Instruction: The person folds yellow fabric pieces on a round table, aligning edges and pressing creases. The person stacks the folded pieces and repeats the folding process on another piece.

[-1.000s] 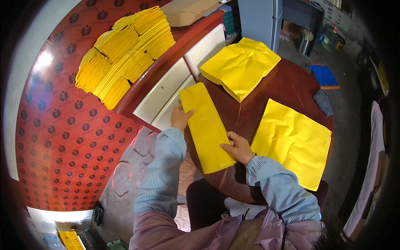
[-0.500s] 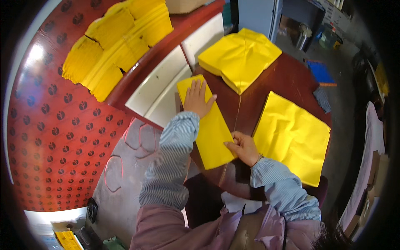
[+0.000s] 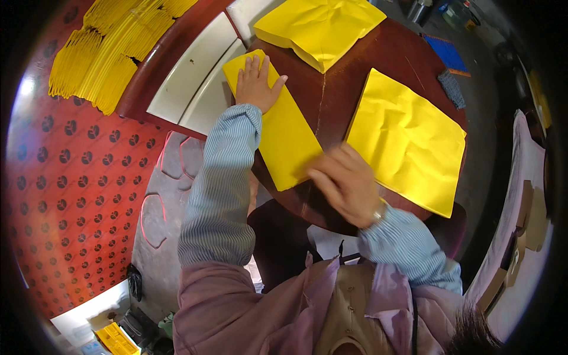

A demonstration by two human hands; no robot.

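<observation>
A long folded yellow paper [image 3: 287,139] lies slantwise on the dark red round table [image 3: 339,92]. My left hand [image 3: 255,89] rests flat on its far end, fingers spread. By the near right corner of the folded paper is my right hand [image 3: 349,184], bent and blurred by motion; whether its fingertips touch or hold the paper cannot be made out. Just right of that hand lies a creased stack of yellow paper sheets [image 3: 408,142]. A second yellow paper stack [image 3: 322,32], with a crease down its middle, sits at the table's far side.
Left of the table, a red patterned surface [image 3: 83,171] bears a large pile of folded yellow papers [image 3: 109,50]. White drawer-like panels [image 3: 186,80] stand between it and the table. A blue flat object [image 3: 448,54] lies beyond the table's right edge. Pink cord loops [image 3: 152,222] lie on the floor.
My right hand has lifted from the folded paper's near right edge, which it was pinching, and moved toward me. My left hand still lies on the far end. The view has shifted.
</observation>
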